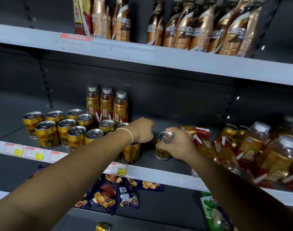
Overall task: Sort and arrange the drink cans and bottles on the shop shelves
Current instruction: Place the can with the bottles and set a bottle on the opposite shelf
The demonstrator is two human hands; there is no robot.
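On the middle shelf (159,171) several gold cans (47,134) stand in rows at the left, with three amber bottles (107,104) upright behind them. My left hand (142,130) grips the top of a gold can (131,153) at the right end of that group. My right hand (177,145) holds another gold can (162,153) upright on the shelf just to its right. A heap of amber bottles (252,144) lies tumbled at the right, with two more cans (228,131) behind.
Brown coffee bottles (192,27) line the upper shelf. Blue snack bags (109,192) and a green bag (210,207) lie on the lower shelf. A gold can top (103,226) shows at the bottom edge. Price tags (32,152) run along the shelf edge.
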